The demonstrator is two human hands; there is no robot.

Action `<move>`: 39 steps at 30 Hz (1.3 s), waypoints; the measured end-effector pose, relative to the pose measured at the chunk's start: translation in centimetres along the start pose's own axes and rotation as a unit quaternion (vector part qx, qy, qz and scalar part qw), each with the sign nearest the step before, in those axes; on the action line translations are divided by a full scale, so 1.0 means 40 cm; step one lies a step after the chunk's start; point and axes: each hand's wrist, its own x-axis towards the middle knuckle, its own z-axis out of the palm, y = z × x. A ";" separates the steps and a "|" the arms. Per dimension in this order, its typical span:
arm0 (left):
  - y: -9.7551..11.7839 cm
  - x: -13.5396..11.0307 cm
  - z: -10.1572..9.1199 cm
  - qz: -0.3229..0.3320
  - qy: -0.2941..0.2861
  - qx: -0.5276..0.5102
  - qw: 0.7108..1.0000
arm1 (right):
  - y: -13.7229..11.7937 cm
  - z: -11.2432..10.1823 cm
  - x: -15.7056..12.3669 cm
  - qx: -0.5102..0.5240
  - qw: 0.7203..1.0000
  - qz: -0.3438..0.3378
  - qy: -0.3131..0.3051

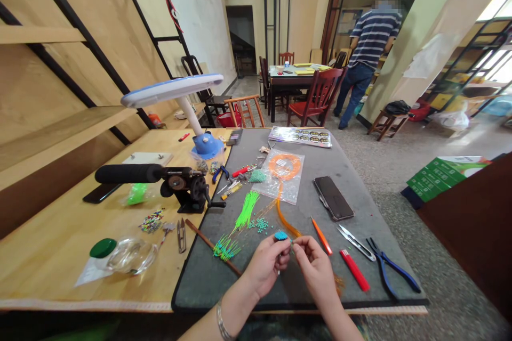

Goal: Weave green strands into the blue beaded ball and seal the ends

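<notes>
Grip of our left hand (272,254) hugs a blue thing (280,235), maybe steadying it; our right hand (314,262) pinches, we can't tell what.

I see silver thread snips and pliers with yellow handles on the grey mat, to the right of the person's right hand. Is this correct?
Not quite: the pliers have blue handles, not yellow, as the head view shows. They and the silver thread snips do lie on the grey mat, to the right of the right hand.
</notes>
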 end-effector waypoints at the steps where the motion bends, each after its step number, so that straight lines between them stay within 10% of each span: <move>1: 0.001 -0.001 0.001 -0.004 -0.005 0.000 1.000 | 0.001 -0.002 0.001 -0.007 1.000 -0.007 0.005; 25: 0.000 -0.020 0.016 0.028 -0.001 0.121 0.992 | -0.026 -0.006 0.021 0.073 0.990 0.075 -0.098; 39: 0.002 -0.011 -0.003 -0.007 -0.007 0.026 1.000 | -0.016 0.001 0.003 0.116 0.986 0.109 -0.041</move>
